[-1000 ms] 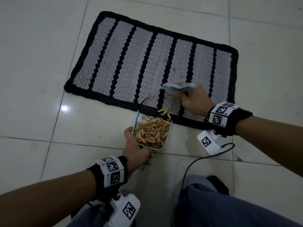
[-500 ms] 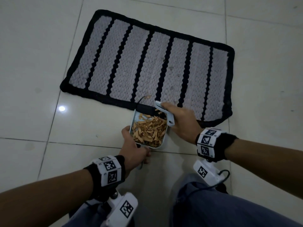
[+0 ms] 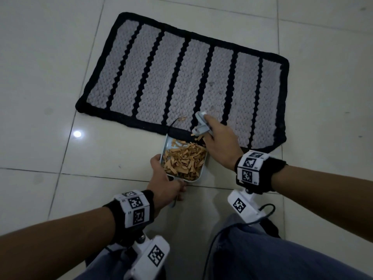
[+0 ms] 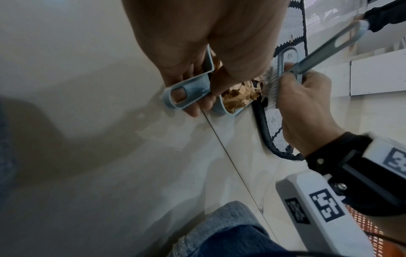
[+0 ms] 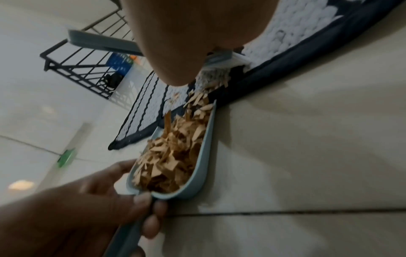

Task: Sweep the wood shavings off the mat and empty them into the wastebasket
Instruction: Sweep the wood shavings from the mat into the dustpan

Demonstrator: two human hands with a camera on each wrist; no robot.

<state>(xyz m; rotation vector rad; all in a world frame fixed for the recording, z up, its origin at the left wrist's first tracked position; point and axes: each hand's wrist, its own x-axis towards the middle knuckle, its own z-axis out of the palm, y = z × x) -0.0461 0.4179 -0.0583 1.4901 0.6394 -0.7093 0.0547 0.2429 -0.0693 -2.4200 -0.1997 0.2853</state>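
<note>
At the mat's (image 3: pixel 181 77) near edge, the right hand (image 3: pixel 220 142), gripping the brush (image 3: pixel 200 123), has returned for remaining wood shavings (image 3: pixel 182 158); left hand (image 3: pixel 163 184) grips the nearly full dustpan (image 3: pixel 182 179).

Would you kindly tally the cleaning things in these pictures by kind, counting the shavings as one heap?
Mat: 1
Dustpan: 1
Hand brush: 1
Heap of wood shavings: 1
Total: 4
</note>
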